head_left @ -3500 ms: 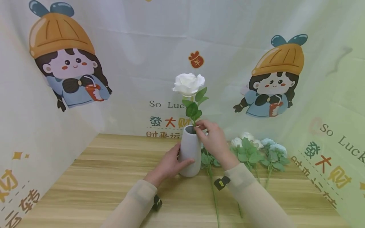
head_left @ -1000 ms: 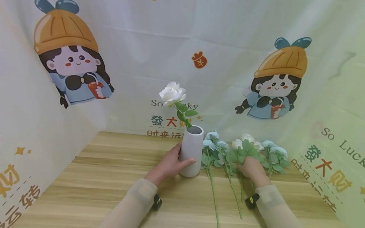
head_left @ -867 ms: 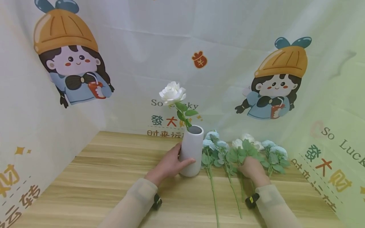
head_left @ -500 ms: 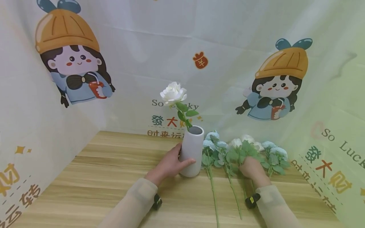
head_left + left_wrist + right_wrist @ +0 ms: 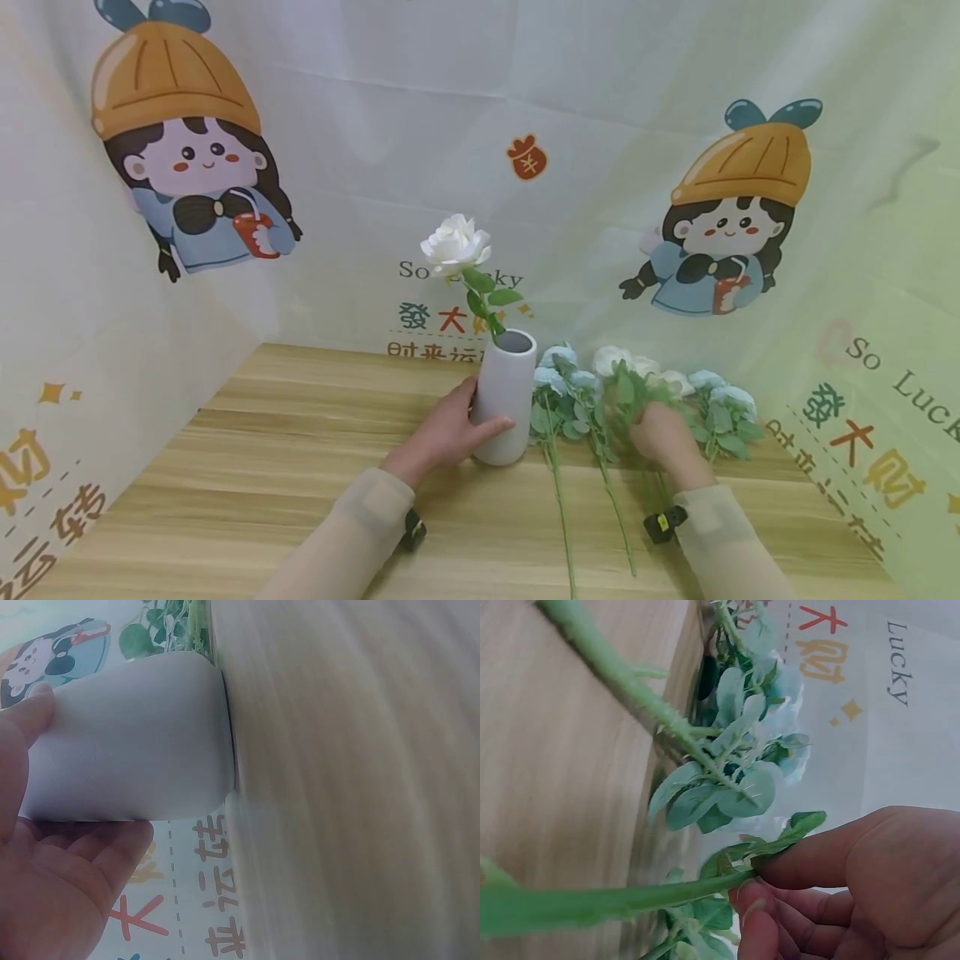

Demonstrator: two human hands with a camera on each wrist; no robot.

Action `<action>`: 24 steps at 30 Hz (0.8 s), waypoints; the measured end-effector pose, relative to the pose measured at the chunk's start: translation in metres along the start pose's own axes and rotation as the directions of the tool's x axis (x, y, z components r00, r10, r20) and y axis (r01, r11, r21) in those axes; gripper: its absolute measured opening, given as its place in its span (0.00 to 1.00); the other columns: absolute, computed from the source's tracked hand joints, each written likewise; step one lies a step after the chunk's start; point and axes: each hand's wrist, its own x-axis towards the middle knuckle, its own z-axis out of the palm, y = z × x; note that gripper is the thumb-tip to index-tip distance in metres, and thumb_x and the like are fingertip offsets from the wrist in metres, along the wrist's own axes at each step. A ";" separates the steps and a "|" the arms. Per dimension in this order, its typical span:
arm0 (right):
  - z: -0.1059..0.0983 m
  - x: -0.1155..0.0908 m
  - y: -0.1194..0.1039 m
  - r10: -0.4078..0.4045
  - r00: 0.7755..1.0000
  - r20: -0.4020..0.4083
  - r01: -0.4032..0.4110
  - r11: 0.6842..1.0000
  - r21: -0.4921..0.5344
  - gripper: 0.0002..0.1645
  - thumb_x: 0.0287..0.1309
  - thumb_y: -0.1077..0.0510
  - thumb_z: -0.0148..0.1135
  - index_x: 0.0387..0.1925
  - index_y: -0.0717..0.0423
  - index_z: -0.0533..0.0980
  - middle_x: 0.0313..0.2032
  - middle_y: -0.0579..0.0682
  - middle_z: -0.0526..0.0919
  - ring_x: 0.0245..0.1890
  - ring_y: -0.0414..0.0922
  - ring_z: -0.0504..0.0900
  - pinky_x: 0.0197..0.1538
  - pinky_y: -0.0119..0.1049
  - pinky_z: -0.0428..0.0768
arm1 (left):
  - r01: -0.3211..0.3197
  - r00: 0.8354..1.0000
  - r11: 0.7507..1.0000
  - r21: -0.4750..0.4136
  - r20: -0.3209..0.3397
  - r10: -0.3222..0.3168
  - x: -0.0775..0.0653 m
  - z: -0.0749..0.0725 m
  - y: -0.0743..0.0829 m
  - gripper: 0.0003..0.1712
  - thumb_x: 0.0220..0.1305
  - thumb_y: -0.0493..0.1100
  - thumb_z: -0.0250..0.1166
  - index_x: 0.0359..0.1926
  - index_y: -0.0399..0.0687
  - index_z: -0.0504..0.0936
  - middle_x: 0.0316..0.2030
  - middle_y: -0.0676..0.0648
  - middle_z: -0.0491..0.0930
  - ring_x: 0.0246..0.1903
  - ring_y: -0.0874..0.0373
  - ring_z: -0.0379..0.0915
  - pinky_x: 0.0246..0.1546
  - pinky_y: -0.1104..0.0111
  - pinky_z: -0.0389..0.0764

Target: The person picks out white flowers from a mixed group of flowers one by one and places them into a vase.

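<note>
A white vase (image 5: 501,404) stands upright on the table, gripped low by my left hand (image 5: 448,427), its thumb across the front. In the left wrist view the vase (image 5: 135,742) sits between thumb and fingers (image 5: 120,851). One white rose (image 5: 456,245) leans left out of the vase's mouth. My right hand (image 5: 667,442) is over the white roses lying to the right of the vase. In the right wrist view that hand (image 5: 855,877) pinches a green rose stem (image 5: 630,901) between thumb and fingers, just under some leaves. A white rose head (image 5: 611,360) tops the leaves by this hand.
Pale blue flowers (image 5: 558,379) lie right beside the vase, their long stems (image 5: 562,500) reaching toward the table's front. Further right lie more white roses (image 5: 675,383) and another blue bunch (image 5: 727,400). A printed cloth (image 5: 360,167) hangs behind the wooden table (image 5: 285,458).
My right hand has gone from the vase's mouth down to the white roses, and one rose head there has shifted left. The rose in the vase now leans left; my left hand has stayed.
</note>
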 end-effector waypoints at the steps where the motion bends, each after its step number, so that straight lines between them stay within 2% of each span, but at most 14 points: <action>1: -0.001 0.000 -0.001 -0.005 1.000 -0.005 0.005 1.000 0.002 0.29 0.61 0.68 0.46 0.08 0.45 0.55 0.08 0.40 0.55 0.09 0.36 0.52 0.14 0.27 0.56 | -0.001 1.000 1.000 0.001 -0.001 0.001 0.000 0.000 0.000 0.51 0.60 0.66 0.68 0.72 0.42 0.58 0.61 0.43 0.70 0.57 0.54 0.68 0.58 0.53 0.74; 9: -0.004 0.001 -0.006 -0.013 0.999 -0.047 0.014 0.999 0.034 0.28 0.63 0.66 0.45 0.09 0.45 0.56 0.08 0.40 0.56 0.09 0.37 0.53 0.13 0.27 0.55 | -0.007 1.000 1.000 0.003 -0.004 0.007 -0.001 0.000 0.000 0.51 0.60 0.66 0.68 0.72 0.42 0.57 0.61 0.43 0.70 0.57 0.53 0.67 0.58 0.53 0.74; 12: -0.006 0.002 -0.008 -0.013 0.997 -0.075 0.015 1.000 0.023 0.23 0.62 0.65 0.45 0.12 0.50 0.60 0.09 0.43 0.61 0.10 0.39 0.57 0.14 0.30 0.59 | -0.006 1.000 1.000 0.004 -0.003 0.006 -0.001 0.000 0.000 0.51 0.60 0.66 0.68 0.72 0.43 0.57 0.62 0.43 0.69 0.57 0.53 0.67 0.58 0.53 0.74; 14: -0.007 0.002 -0.009 -0.021 0.994 -0.104 0.021 1.000 0.005 0.17 0.64 0.64 0.46 0.18 0.58 0.70 0.15 0.49 0.71 0.14 0.42 0.65 0.16 0.34 0.67 | -0.005 1.000 1.000 0.004 -0.002 0.005 0.000 0.000 0.000 0.51 0.60 0.66 0.68 0.72 0.43 0.57 0.62 0.43 0.69 0.57 0.53 0.67 0.58 0.53 0.74; 16: -0.008 0.001 -0.011 -0.027 0.991 -0.132 0.026 1.000 -0.003 0.14 0.66 0.62 0.47 0.32 0.67 0.76 0.25 0.57 0.79 0.22 0.47 0.74 0.24 0.42 0.77 | -0.002 1.000 1.000 0.003 0.000 0.002 0.000 0.000 0.000 0.51 0.60 0.65 0.68 0.72 0.43 0.57 0.62 0.43 0.69 0.58 0.54 0.67 0.58 0.53 0.74; 19: -0.011 -0.001 -0.014 -0.048 0.983 -0.179 0.050 0.999 0.003 0.18 0.69 0.61 0.49 0.49 0.73 0.75 0.42 0.66 0.81 0.35 0.55 0.79 0.37 0.52 0.82 | 0.002 1.000 1.000 0.003 0.002 -0.002 0.000 0.000 0.000 0.51 0.60 0.66 0.68 0.72 0.43 0.57 0.62 0.43 0.69 0.58 0.53 0.67 0.58 0.53 0.74; 21: -0.012 -0.002 -0.017 -0.058 0.977 -0.206 0.063 0.998 0.018 0.18 0.70 0.61 0.49 0.51 0.73 0.74 0.45 0.68 0.80 0.39 0.58 0.80 0.39 0.54 0.82 | 0.005 1.000 1.000 0.001 0.002 -0.005 0.000 0.001 0.000 0.51 0.60 0.66 0.68 0.72 0.43 0.57 0.62 0.43 0.69 0.57 0.53 0.67 0.58 0.53 0.74; 24: -0.012 -0.003 -0.020 -0.065 0.968 -0.244 0.076 0.996 0.037 0.18 0.72 0.60 0.50 0.52 0.72 0.74 0.46 0.67 0.80 0.38 0.58 0.80 0.36 0.53 0.83 | 0.003 1.000 1.000 0.001 0.002 -0.003 0.001 0.001 -0.001 0.51 0.60 0.66 0.68 0.72 0.43 0.57 0.62 0.43 0.69 0.57 0.54 0.67 0.58 0.53 0.74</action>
